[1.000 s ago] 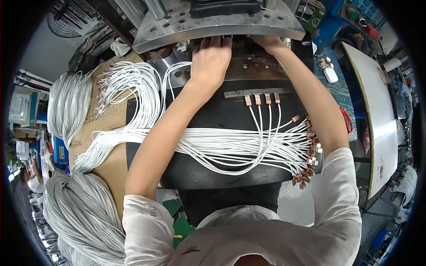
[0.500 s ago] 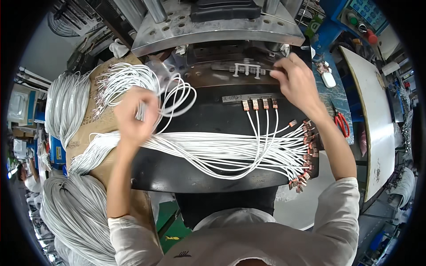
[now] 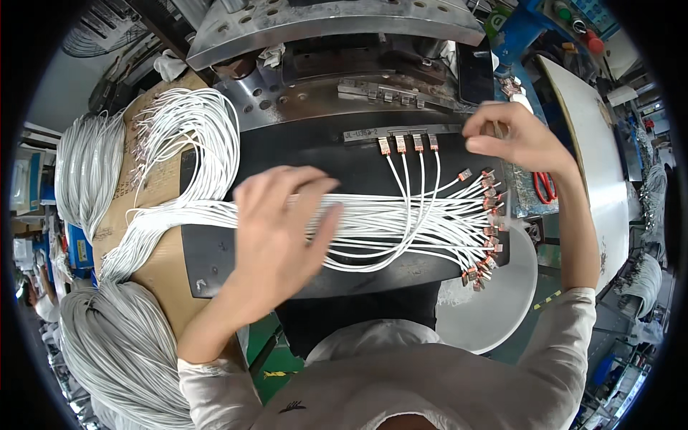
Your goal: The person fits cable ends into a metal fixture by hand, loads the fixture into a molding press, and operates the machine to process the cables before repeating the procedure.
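Glossy white plastic-sheathed wires [image 3: 401,222] on matt black mat [image 3: 215,258]

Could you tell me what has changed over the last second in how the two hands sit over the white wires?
The left hand drew back from the grey metal press, swung out left, and now lies open over the bundle of white wires on the black work plate. The right hand also came back from the press and hovers, fingers pinched, above the wires' copper-coloured terminals. The four wires seated in the fixture stayed put.

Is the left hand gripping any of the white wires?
No: the left hand is spread flat with open fingers over the bundle of white wires on the black bench top, closed on none.
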Demonstrator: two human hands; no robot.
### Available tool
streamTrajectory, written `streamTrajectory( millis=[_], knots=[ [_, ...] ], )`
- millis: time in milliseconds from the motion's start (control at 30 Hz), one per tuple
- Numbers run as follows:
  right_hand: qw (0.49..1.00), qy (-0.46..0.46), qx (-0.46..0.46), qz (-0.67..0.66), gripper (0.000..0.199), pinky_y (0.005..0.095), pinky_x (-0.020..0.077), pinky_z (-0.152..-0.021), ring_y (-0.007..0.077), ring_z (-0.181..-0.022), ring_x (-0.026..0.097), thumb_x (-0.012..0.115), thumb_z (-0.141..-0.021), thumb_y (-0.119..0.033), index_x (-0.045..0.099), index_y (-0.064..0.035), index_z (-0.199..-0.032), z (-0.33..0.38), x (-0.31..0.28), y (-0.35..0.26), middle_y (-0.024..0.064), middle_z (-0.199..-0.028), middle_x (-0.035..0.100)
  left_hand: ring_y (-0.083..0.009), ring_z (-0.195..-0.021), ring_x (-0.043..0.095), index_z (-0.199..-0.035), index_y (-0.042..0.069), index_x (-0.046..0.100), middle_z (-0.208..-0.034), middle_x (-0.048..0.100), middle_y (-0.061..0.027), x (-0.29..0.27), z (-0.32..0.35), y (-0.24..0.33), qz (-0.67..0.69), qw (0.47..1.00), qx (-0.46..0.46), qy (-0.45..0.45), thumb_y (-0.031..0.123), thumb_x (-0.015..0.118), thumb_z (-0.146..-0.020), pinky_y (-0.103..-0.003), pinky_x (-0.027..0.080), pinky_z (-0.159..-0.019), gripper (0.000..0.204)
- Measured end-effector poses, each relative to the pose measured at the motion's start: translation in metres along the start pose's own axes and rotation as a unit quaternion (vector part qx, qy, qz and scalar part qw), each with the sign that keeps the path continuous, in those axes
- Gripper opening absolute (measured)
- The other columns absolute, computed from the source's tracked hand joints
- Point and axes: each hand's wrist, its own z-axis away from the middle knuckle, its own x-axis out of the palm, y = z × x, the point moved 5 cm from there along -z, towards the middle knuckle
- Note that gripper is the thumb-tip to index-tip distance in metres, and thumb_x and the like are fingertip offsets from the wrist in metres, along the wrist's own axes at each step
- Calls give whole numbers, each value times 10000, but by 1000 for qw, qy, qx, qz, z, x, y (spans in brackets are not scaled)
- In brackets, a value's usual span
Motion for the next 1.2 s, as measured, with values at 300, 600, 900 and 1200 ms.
streamTrajectory(
  millis=[300, 600, 900, 1200],
  knots=[
    [992, -34, 103, -69, 260, 320, 502, -835, 162, -928, 598, 559, -984, -77, 601, 6, -1227, -16, 46, -18, 92, -1036, 657, -331, -877, 593, -1005, -25, 641, -979, 598, -184, 78, -46, 61, 8, 993, 17, -121, 441, 746, -826, -454, 503, -750, 510],
    [978, 193, 65, -54, 346, 331, 466, -948, 203, -1044, 604, 595, -976, -189, 621, -16, -1274, -124, 16, 23, 123, -1175, 680, -333, -802, 615, -865, -26, 645, -857, 612, -183, 61, -73, 42, 14, 999, 26, -12, 315, 695, -883, -443, 534, -688, 344],
    [865, 280, -131, 395, 434, 402, 469, -878, 246, -1053, 569, 701, -816, -375, 606, -90, -1129, -215, 13, 138, 119, -1120, 623, -322, -611, 657, -613, -2, 636, -631, 637, -166, 81, -118, -37, -57, 992, 43, 105, 155, 679, -754, -403, 564, -537, 215],
    [904, 175, -26, 388, 232, 390, 491, -816, 244, -948, 594, 537, -940, -250, 622, -102, -1099, -196, 14, 38, 85, -1078, 619, -330, -662, 690, -682, 0, 654, -645, 650, -165, 82, -116, -60, -37, 997, -74, 6, 229, 721, -778, -413, 564, -527, 257]
  ],
)
